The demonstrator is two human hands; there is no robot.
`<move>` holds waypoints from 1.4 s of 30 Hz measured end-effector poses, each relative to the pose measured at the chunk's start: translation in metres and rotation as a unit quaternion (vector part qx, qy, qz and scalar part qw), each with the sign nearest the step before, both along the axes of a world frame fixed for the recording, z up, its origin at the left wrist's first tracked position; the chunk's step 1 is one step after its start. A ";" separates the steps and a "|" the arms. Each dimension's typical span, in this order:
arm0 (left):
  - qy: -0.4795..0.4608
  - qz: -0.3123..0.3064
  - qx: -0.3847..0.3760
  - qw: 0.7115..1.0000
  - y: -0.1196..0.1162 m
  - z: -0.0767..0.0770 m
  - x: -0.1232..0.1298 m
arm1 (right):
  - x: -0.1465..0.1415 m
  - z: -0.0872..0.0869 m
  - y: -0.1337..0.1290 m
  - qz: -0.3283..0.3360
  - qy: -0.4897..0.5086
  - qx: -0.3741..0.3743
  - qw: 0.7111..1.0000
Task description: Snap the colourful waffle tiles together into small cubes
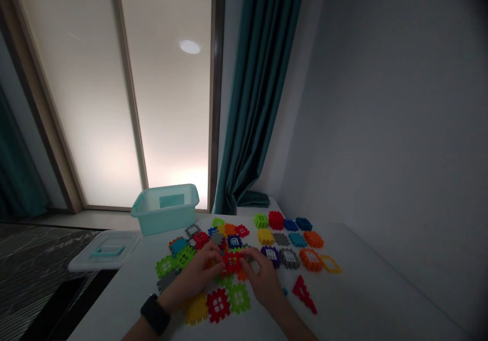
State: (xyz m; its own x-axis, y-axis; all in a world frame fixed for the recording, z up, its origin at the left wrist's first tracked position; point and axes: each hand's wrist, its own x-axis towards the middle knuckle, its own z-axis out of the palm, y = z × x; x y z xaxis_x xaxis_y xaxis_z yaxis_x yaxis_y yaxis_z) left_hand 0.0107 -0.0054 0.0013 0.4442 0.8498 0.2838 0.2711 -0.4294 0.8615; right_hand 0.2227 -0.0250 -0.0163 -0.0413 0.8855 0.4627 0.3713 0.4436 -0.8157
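Red waffle block [232,262] — one, fingers of left hand [192,275], right hand [263,280] closed on it

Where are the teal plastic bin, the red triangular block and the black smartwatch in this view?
Teal plastic bin [164,214]: head view, front wall.
Red triangular block [307,293]: head view, long side.
Black smartwatch [155,314]: head view, watch face.

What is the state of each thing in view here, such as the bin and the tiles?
Left hand: fingers on the red tile.
Right hand: fingers on the red tile.
Red tile: held between both hands.
Other tiles: lying on the table, some in rows, some overlapping.
Bin: open, lid off.
Lid: lying flat, apart from the bin.
Watch: worn on the left wrist, screen dark.
Curtain: hanging, gathered beside the window.
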 end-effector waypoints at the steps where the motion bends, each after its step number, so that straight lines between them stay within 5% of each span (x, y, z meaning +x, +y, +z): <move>1: 0.001 0.000 0.001 1.000 0.000 0.000 0.000 | 0.000 0.000 -0.002 -0.005 -0.029 0.037 0.999; 9: 0.034 0.005 0.068 0.997 -0.003 0.000 -0.003 | 0.004 -0.009 -0.004 0.027 -0.191 0.243 0.951; 16: 0.102 0.122 0.302 0.940 0.003 -0.012 -0.008 | 0.005 -0.011 -0.002 -0.007 -0.242 0.285 0.927; 20: 0.126 0.137 0.361 0.914 0.005 -0.013 -0.012 | 0.003 -0.007 -0.005 -0.011 -0.268 0.277 0.923; 33: 0.132 0.151 0.373 0.906 0.009 -0.024 -0.002 | 0.004 -0.002 -0.006 -0.062 -0.297 0.292 0.907; 42: 0.184 0.125 0.375 0.900 0.009 -0.007 0.004 | 0.009 0.002 -0.004 -0.051 -0.296 0.262 0.917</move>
State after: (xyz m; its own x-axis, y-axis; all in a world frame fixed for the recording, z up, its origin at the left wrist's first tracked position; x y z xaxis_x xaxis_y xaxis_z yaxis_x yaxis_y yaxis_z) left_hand 0.0151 0.0039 -0.0061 0.4472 0.5674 0.6914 0.6470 -0.7389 0.1878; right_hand 0.2317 -0.0289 -0.0142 -0.3518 0.5606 0.7497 0.7417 0.6555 -0.1421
